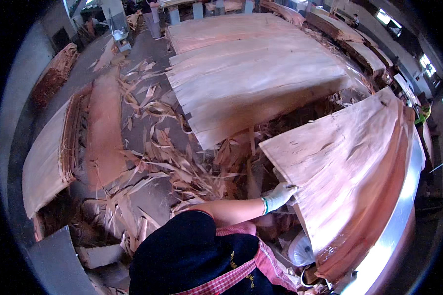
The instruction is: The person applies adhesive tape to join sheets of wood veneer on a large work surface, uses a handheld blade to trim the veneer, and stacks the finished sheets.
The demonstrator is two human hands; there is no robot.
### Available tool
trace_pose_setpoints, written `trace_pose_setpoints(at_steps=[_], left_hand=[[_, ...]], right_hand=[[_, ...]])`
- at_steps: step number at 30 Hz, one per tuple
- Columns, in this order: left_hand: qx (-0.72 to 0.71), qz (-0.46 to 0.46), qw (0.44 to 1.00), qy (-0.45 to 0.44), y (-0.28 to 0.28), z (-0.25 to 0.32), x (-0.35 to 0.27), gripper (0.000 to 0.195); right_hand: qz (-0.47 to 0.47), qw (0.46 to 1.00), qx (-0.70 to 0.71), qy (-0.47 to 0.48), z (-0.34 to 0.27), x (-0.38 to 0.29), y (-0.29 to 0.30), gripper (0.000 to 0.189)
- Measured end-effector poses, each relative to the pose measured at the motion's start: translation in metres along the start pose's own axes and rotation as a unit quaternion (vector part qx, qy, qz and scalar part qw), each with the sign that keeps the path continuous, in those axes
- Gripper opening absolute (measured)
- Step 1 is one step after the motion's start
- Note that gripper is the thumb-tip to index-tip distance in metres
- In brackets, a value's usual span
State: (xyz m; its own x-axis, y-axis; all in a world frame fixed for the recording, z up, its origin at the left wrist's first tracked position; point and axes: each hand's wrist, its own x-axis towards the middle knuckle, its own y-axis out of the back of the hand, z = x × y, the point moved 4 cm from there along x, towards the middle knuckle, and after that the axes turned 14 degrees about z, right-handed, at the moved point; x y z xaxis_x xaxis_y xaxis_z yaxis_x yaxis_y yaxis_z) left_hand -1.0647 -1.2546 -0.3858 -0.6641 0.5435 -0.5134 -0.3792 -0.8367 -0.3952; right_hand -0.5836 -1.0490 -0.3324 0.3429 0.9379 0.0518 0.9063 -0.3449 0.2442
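Note:
My left hand [281, 196], in a white knit glove with a green cuff edge, grips the near left edge of a wood veneer sheet [328, 158] at the right. The sheet is wavy, and reddish veneer [384, 206] shows along its far right side, beside a shiny metal surface [395, 228]. My right hand is not in view. In front, a large stack of pale veneer sheets [258, 73] extends away, its near edge shadowed. A transparent plastic item [301, 249] lies below the held edge.
Torn veneer strips [192, 177] litter the floor. Stacked veneer [48, 155] and a reddish sheet [103, 129] stand at the left, near a grey panel [59, 261]. A person [153, 18] stands at the far end; another person [423, 113] is at the far right. More veneer piles [336, 27] line the back right.

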Motion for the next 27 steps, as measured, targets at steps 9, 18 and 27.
trace_pose_setpoints(at_steps=[9,18,27], left_hand=[[0.018,0.009,1.000,0.022,0.004,0.032,-0.004,0.026],[0.103,0.102,0.988,0.047,0.077,0.021,-0.039,0.022],[0.047,0.093,0.991,0.081,-0.004,-0.017,0.001,0.020]], right_hand=[[-0.032,0.983,-0.152,0.095,-0.012,0.025,0.010,0.012],[0.049,0.919,-0.346,0.181,-0.051,-0.049,0.033,0.016],[-0.029,0.900,-0.420,0.114,-0.034,0.073,0.014,0.021]])
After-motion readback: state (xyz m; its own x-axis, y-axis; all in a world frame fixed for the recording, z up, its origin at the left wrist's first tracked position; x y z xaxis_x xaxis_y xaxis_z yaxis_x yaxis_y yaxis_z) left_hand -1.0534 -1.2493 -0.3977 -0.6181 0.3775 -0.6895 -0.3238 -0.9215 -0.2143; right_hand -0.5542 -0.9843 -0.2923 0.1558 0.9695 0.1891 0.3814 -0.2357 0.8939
